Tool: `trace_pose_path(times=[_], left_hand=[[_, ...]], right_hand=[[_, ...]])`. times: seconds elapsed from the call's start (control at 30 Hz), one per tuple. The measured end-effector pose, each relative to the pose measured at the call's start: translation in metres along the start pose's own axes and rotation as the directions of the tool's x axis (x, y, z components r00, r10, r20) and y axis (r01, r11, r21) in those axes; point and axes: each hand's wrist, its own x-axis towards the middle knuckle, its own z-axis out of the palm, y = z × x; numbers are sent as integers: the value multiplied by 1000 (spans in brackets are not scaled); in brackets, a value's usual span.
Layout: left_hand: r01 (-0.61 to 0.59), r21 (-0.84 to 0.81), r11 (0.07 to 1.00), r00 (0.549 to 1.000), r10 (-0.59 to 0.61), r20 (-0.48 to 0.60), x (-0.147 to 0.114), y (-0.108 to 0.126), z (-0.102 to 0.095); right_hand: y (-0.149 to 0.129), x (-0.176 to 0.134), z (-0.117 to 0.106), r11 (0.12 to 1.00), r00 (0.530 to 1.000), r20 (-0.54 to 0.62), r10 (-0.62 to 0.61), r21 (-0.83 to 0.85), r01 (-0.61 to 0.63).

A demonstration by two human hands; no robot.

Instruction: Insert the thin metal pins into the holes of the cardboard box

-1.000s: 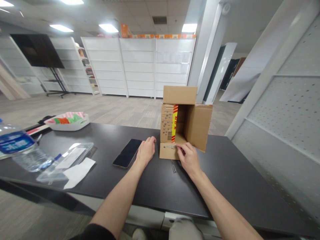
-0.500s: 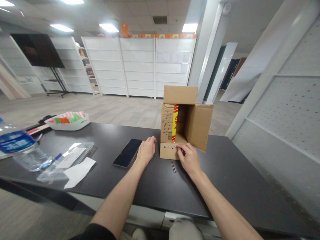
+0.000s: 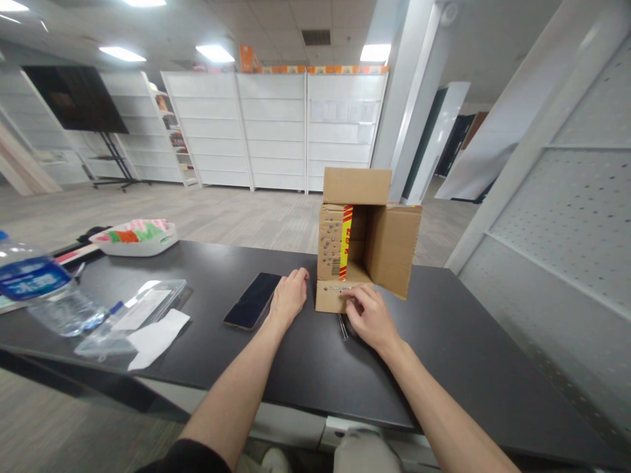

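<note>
An open cardboard box (image 3: 331, 299) stands on the black table, its lower front flap hanging down. A row of small silvery dots, perhaps metal heads, runs along that flap, and more grey ones sit on the left flap. My right hand (image 3: 369, 315) is at the lower flap, thumb and index finger pinched close to a small dark spot; anything between them is too small to make out. Under that hand lies a slim metal tool, maybe tweezers (image 3: 343, 327). My left hand (image 3: 288, 295) rests on the table between a phone (image 3: 254, 301) and the box, fingers loosely bent, holding nothing visible.
To the left are a clear plastic case (image 3: 142, 309), a white paper piece (image 3: 160, 338), a water bottle (image 3: 44, 282) and a white basket (image 3: 133, 244) with colourful contents. A perforated panel (image 3: 572, 217) rises beyond the table's right side.
My right hand has shifted slightly left and down along the lower flap, its fingertips now lower on it. My left hand and the box stay where they were.
</note>
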Motion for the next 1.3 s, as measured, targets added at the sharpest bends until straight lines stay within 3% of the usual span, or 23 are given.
trace_pose_path(times=[0.17,0.5,1.3], left_hand=[[4,14,1000,1000,-4,-6,-1,1,-1],[4,11,1000,1000,-4,3,-1,2,-2],[-4,5,1000,1000,4,-15,0,0,2]], right_hand=[[-12,-3,-6,996,988,143,-57,69,47],[-19,-6,-9,995,954,293,-67,84,44],[-23,-6,-12,992,912,400,-96,113,55]])
